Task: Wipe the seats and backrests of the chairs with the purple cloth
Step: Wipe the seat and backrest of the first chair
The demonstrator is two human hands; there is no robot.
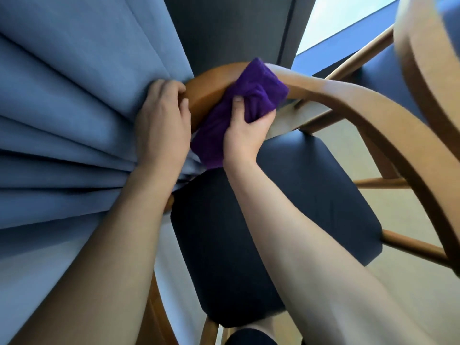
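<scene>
The right hand [246, 130] is gripping the purple cloth [251, 93], thumb on top and fingers [270, 115] clenching underneath. It is pressing the bunched cloth down over the top of the curved wooden backrest [331, 95], near the rail's left end. A loose tail of the cloth is hanging down the inner face of the rail towards the back edge of the dark padded seat [286, 215].

The left hand [161, 118] is curling its fingers [183, 102] round the left end of the same rail, bracing the chair, while the back of the hand is pushing against the blue curtain [74, 100] crowding that side. A second chair [423, 61] is standing just beside, at the right, on the pale floor [353, 150].

The cloth is looking soft, thick and light, so it is likely moulding itself round the rail instead of sliding off, and it probably needs a full-handed grip in its middle to keep the wad together. The varnished wood is appearing smooth and hard, so the cloth should be gliding easily along it. The hanging tail could be catching on the curtain if the stroke runs left.
</scene>
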